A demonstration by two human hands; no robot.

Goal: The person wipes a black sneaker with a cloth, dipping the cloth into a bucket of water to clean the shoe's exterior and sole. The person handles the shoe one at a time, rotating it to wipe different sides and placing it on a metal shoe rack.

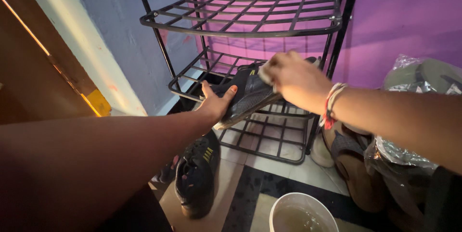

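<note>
Stretching across the lower left of the head view, the person's bare left forearm is reaching forward to the left hand point(215, 104), which is gripping the near end of a dark shoe point(246, 98), thumb up along its side and fingers under it. That shoe is being held tilted in the air, its pale sole edge facing down, just in front of the middle shelf of a black wire rack point(240, 15). Coming in from the right, the right hand point(288, 77) is resting on top of the shoe with its fingers curled around a small pale wad point(265, 73), maybe a cloth or sponge, pressing it against the upper; a red and white thread band point(330, 106) is circling that wrist.

Below the hands, a second dark shoe point(196, 176) is lying on the tiled floor point(250, 184), toe toward the camera, near the rack's foot. A white bucket point(302, 212) holding murky water is sitting at the bottom edge, well apart from that shoe. To the right, crinkled clear plastic bags point(409, 116) are covering more footwear against the purple wall point(399, 15).
</note>
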